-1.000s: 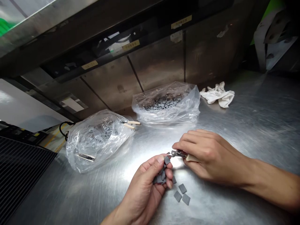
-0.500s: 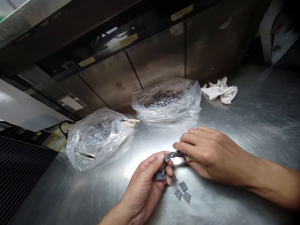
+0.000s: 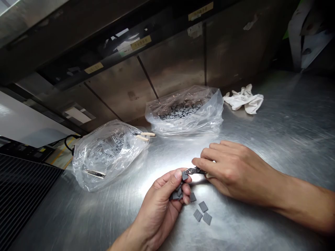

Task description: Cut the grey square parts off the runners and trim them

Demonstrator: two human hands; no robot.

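Note:
My left hand (image 3: 158,198) is curled around a small bunch of dark grey square tiles (image 3: 176,191), with one tile (image 3: 185,176) held up between thumb and fingers. My right hand (image 3: 232,170) grips small cutting pliers (image 3: 195,170) with cream handles, mostly hidden in my palm. The pliers' metal jaws sit at the edge of that raised tile. Several loose grey tiles (image 3: 202,206) lie on the steel table (image 3: 274,139) just below my hands.
Two clear plastic bags hold more grey tiles: one (image 3: 110,155) at the left, one (image 3: 184,111) behind it. A second cream-handled pair of pliers (image 3: 143,135) lies between them. Crumpled white gloves (image 3: 244,99) lie at the back, against a metal wall.
The whole view has drifted slightly up and left. My hands stay together, with the pliers still at the raised tile, and the loose tiles have not shifted.

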